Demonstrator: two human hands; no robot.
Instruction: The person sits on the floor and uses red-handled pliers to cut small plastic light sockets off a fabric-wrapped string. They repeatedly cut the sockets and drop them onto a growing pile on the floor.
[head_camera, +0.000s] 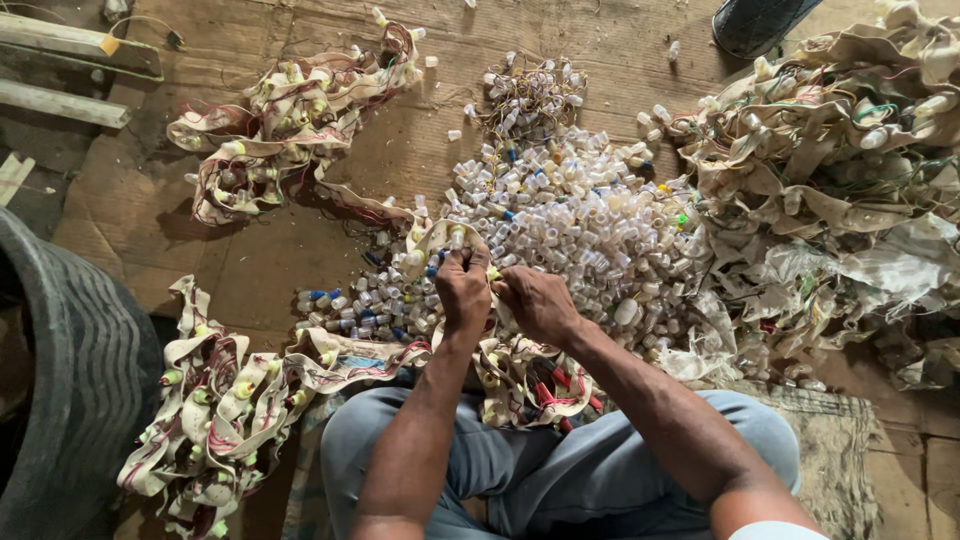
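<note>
My left hand (463, 290) pinches a cream fabric strip (430, 240) studded with small bulb holders and thin red wires, gripping it near one clear plastic cap. My right hand (535, 303) is closed on the same strip just to the right, fingers touching the left hand. The strip trails down over my lap (520, 385) and off to the left. Directly beyond my hands lies a heap of loose clear plastic caps (580, 220), some with blue or yellow ends.
Piles of similar wired strip lie at the upper left (290, 120), lower left (215, 410) and in a big tangled mound at the right (840, 180). A dark rubber tyre (70, 380) stands at the left edge. Wooden floorboards (250, 270) lie beneath. I sit cross-legged in grey trousers.
</note>
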